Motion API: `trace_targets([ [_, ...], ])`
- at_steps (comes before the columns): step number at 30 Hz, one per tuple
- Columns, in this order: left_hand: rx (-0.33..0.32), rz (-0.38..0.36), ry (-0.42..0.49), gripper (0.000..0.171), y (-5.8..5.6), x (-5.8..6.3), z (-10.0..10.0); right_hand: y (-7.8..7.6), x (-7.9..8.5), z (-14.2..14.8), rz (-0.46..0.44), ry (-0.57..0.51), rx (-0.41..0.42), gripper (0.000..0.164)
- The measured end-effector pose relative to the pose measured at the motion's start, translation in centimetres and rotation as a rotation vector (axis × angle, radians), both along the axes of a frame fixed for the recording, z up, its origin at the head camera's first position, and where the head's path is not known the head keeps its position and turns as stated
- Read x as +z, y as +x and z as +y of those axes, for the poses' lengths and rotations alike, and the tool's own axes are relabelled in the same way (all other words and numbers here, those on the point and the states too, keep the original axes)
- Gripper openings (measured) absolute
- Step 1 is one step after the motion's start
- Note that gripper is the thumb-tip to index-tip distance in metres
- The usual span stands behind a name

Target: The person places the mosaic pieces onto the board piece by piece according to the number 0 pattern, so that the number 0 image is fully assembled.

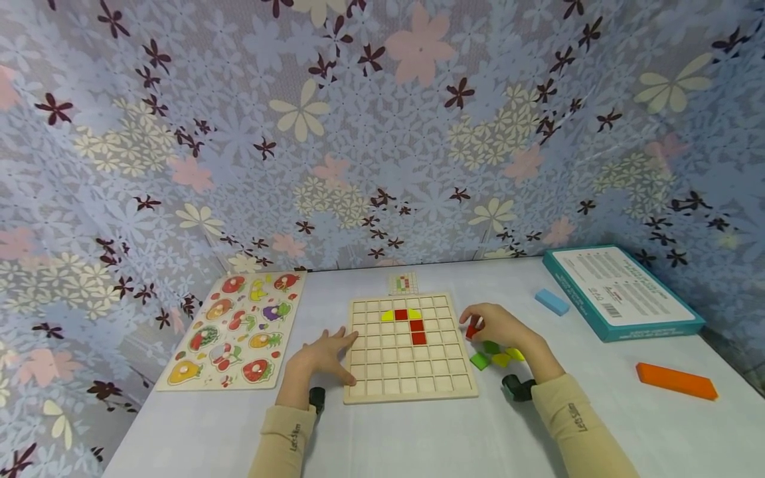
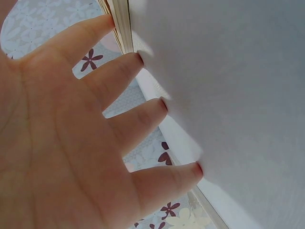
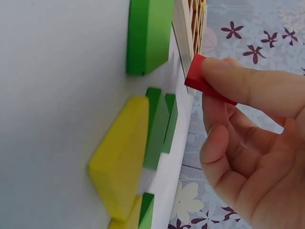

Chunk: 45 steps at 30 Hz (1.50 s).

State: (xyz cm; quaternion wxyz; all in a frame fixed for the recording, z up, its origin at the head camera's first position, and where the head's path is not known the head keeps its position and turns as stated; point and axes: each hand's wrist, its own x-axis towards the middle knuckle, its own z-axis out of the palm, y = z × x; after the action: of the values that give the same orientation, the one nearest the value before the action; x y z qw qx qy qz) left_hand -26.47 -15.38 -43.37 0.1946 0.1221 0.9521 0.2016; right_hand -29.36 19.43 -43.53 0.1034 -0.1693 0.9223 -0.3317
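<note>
A wooden grid board (image 1: 388,365) lies in front of the person, with red blocks (image 1: 418,332) and yellow blocks (image 1: 388,316) set in some of its squares. The left hand (image 1: 323,358) spreads its fingers at the board's left edge; in the left wrist view its fingertips (image 2: 190,171) rest on the white table. Just off the board's right side, the right hand (image 1: 499,326) pinches a red block (image 3: 194,76) between thumb and fingers. Below that hand lie loose green blocks (image 1: 480,360) and yellow blocks (image 3: 121,157).
Behind the board is a small pattern card (image 1: 403,283). A fruit puzzle board (image 1: 239,332) lies at left. To the right are a blue block (image 1: 552,302), a teal-edged box (image 1: 627,292) and an orange bar (image 1: 676,381). A floral cloth (image 1: 382,166) hangs behind the table.
</note>
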Motion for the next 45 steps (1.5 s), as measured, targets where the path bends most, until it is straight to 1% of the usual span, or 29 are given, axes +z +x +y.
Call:
trace_targets([
  [6,0.000,-0.001,0.006,0.094,-0.1,-0.1,0.1,0.1,0.1,-0.5,0.063,-0.012,0.023,0.032],
  [11,0.004,-0.007,0.005,0.094,-0.1,-0.1,0.1,0.1,-0.1,-1.3,0.085,-0.050,0.047,0.035],
  [16,-0.001,-0.002,-0.003,0.094,-0.1,-0.1,0.1,0.0,-0.1,-2.3,0.090,-0.087,0.066,0.031],
  [25,-0.003,0.003,0.002,0.094,-0.2,-0.4,0.0,0.3,0.1,-3.6,0.098,-0.145,0.093,0.023],
  [31,-0.004,0.014,-0.007,0.094,-0.2,-0.4,0.0,0.5,-0.1,-4.7,0.094,-0.131,0.110,0.019],
  [39,-0.009,0.013,-0.006,0.094,-0.1,-0.3,-0.1,1.1,-0.2,-6.1,0.107,-0.106,0.176,0.015],
  [45,-0.010,0.012,-0.009,0.094,-0.2,-0.4,-0.1,1.3,-0.2,-6.7,0.131,-0.083,0.166,0.015],
])
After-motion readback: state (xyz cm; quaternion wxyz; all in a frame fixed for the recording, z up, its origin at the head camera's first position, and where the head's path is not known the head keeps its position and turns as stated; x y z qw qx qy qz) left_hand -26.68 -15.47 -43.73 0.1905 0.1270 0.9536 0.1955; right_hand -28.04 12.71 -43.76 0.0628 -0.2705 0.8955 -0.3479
